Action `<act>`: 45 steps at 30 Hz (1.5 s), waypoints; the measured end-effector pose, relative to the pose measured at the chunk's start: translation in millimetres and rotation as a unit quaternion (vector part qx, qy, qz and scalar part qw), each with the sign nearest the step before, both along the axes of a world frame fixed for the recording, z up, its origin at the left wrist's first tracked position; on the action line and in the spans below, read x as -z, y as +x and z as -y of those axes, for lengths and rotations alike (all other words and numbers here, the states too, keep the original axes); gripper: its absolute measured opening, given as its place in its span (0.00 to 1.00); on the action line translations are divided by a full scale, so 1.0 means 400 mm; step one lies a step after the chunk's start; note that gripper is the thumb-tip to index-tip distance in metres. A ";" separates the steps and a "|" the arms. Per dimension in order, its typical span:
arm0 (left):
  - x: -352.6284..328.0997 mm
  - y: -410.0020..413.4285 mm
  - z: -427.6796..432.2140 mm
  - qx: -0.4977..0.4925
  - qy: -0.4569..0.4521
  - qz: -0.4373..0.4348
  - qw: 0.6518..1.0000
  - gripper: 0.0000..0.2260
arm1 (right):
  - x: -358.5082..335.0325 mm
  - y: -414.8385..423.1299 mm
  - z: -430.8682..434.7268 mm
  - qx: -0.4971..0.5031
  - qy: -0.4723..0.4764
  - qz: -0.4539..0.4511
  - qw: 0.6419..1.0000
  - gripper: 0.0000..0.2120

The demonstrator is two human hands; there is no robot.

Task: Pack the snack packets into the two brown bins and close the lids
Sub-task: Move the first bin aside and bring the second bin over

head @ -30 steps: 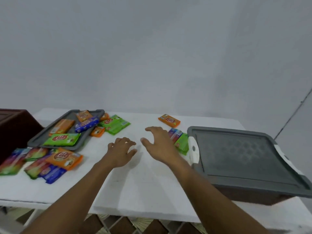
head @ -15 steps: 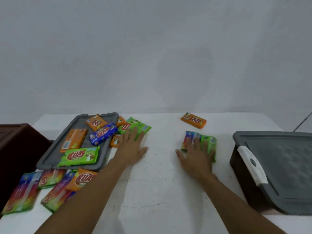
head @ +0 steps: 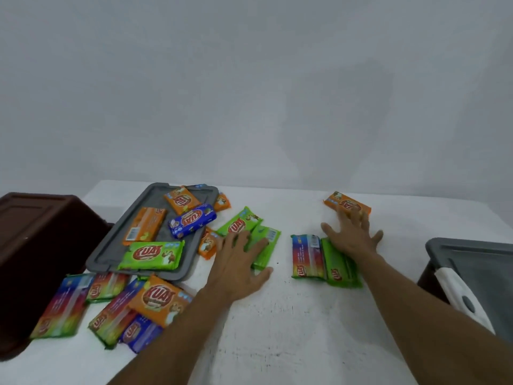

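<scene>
pressing left hand flat, fingers spread, on two green packets at tabletop middle; laying right hand, fingers straight and spread, over orange packet near far edge. gripping nothing with either. more packets scattered on loose grey lid and near left edge beside brown bin; lidded bin at right edge.

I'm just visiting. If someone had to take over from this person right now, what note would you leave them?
Left hand: open, flat on the green packets beside the grey lid.
Right hand: open, fingers at the lone orange packet.
Packets lie on that lid, in a heap at the front left, and a pair mid-table.
Left brown bin shows no lid; right bin has its lid on.
Nothing visibly packed.
Remaining: pack everything, close both lids.
</scene>
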State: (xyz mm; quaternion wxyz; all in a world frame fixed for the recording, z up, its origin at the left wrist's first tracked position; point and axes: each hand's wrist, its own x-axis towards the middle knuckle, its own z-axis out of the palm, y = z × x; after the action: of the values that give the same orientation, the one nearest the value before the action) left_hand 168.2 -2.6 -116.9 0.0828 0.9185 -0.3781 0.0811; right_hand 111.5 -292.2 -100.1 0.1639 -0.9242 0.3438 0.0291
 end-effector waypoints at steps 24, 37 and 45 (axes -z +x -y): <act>-0.017 0.043 -0.614 -0.231 0.055 -0.090 0.967 0.40 | -0.007 -0.044 -0.326 -0.180 -0.027 0.108 0.977 0.25; -0.031 0.044 -0.533 -0.022 0.033 -0.146 0.989 0.28 | 0.001 -0.085 -0.807 -0.198 -0.033 0.199 0.959 0.23; -0.244 0.128 -0.636 0.066 0.011 -0.023 0.998 0.26 | -0.048 -0.079 -0.860 -0.143 -0.052 0.208 0.966 0.19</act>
State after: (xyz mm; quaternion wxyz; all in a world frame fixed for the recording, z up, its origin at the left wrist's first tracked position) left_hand 219.3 251.8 -19.4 0.0867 0.8942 -0.4363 0.0499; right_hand 79.7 51.8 -80.9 0.1775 -0.9568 0.1671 -0.1586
